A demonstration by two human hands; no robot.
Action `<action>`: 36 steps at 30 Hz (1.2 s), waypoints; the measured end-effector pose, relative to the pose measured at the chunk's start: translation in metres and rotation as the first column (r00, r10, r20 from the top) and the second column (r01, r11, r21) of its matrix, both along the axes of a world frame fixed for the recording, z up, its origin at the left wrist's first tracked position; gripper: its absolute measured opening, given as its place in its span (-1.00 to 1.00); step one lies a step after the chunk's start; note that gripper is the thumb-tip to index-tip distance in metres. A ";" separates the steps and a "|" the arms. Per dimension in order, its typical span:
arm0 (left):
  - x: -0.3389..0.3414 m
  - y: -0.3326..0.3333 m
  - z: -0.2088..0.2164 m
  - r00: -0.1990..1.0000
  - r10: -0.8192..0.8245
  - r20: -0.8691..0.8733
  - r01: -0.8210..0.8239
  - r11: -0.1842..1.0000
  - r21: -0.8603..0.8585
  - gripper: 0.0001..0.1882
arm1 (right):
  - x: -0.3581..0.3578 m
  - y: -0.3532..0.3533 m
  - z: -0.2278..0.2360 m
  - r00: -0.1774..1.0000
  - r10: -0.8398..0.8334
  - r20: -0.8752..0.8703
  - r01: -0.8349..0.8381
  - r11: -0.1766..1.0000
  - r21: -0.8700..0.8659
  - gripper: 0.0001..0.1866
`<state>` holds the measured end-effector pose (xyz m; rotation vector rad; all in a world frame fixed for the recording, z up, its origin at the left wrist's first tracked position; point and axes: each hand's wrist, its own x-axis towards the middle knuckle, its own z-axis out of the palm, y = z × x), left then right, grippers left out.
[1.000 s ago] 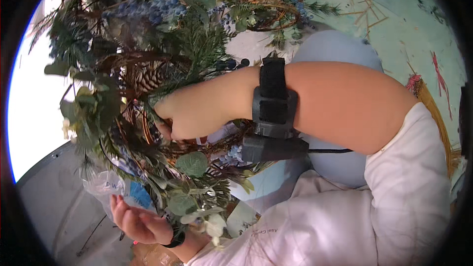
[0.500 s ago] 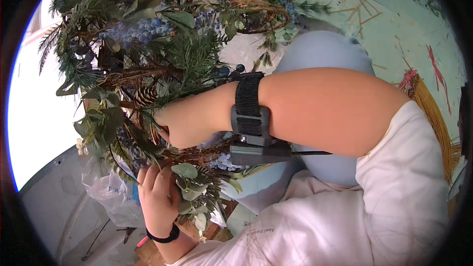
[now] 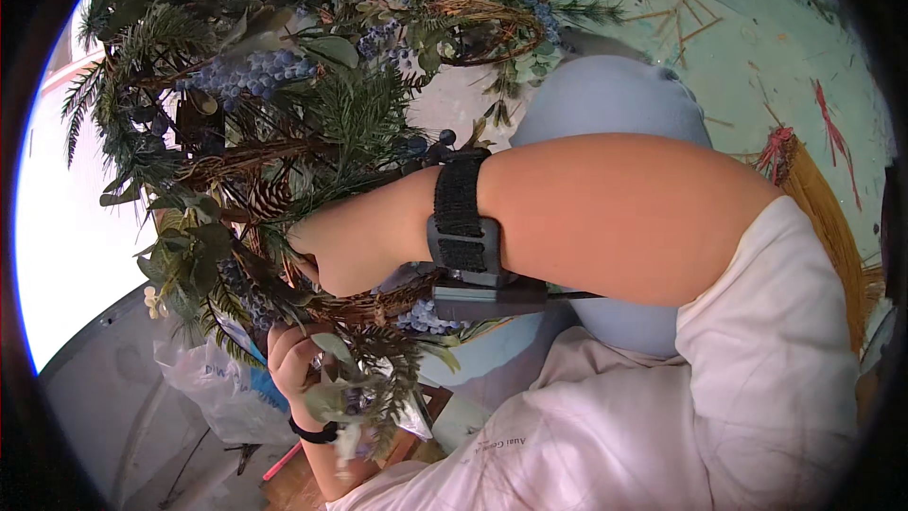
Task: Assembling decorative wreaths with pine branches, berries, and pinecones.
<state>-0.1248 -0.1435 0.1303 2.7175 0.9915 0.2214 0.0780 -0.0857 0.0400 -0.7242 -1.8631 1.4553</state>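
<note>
A twig wreath (image 3: 255, 151) with pine sprigs, blue berries, green leaves and a pine cone (image 3: 270, 197) fills the left side. At its lower edge, my left hand (image 3: 291, 358) is closed, fingers curled around the wreath's stems beside a leafy sprig (image 3: 383, 364). My right arm reaches across from the right, and the back of my right hand (image 3: 350, 244) lies against the vines below the pine cone. Foliage and the hand itself hide its fingers. Blue berries (image 3: 427, 316) hang just under my right wrist.
Farther off, another berry wreath (image 3: 487, 28) lies near twig scraps (image 3: 686, 9) on the pale floor. A straw broom (image 3: 823, 218) with red ties is at the right. A white plastic bag (image 3: 213, 388) sits below the wreath, left of my left hand.
My left hand has shifted slightly down and turned, and the leafy sprig beside it has moved. The right hand stays at the same part of the wreath; the view has shifted a little.
</note>
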 end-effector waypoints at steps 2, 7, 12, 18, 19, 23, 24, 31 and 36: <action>0.008 0.000 0.007 0.998 0.053 -0.016 -0.053 0.998 -0.016 -0.89 | -0.004 0.001 -0.003 1.000 -0.025 0.013 0.024 0.997 0.073 -0.84; 0.007 0.002 0.025 0.987 0.140 -0.086 -0.159 0.942 -0.294 -0.89 | 0.001 0.005 0.005 0.990 0.098 0.101 -0.097 0.995 -0.008 -0.65; 0.044 -0.002 0.027 0.851 -0.083 -0.519 0.094 0.996 -0.005 -0.72 | 0.001 0.007 0.005 0.991 0.116 0.060 -0.118 0.993 0.019 -0.67; 0.031 0.001 0.015 0.874 -0.065 -0.482 0.118 0.990 0.081 -0.71 | 0.007 0.005 0.002 0.988 0.153 0.005 -0.153 0.988 -0.034 -0.67; 0.022 -0.002 0.016 0.906 -0.013 -0.424 0.063 0.993 0.104 -0.73 | 0.005 0.005 0.007 0.987 0.161 -0.001 -0.160 0.987 -0.021 -0.67; -0.009 -0.024 -0.027 0.305 0.824 0.479 -0.601 0.556 -0.574 -0.96 | 0.002 -0.004 0.007 0.994 0.104 0.037 -0.103 0.994 -0.034 -0.68; -0.004 -0.023 -0.024 0.302 0.822 0.483 -0.599 0.558 -0.575 -0.96 | 0.001 -0.007 0.006 0.994 0.096 0.043 -0.094 0.995 -0.038 -0.69; 0.018 -0.003 0.005 0.723 0.690 -0.040 -0.670 0.684 -0.289 -0.87 | 0.006 -0.013 0.009 0.990 0.127 -0.065 -0.133 0.986 -0.098 -0.74; 0.006 0.006 -0.014 0.845 0.534 -0.026 -0.533 0.845 0.040 -0.83 | -0.011 -0.016 -0.005 0.999 -0.021 -0.036 0.021 1.000 -0.013 -0.61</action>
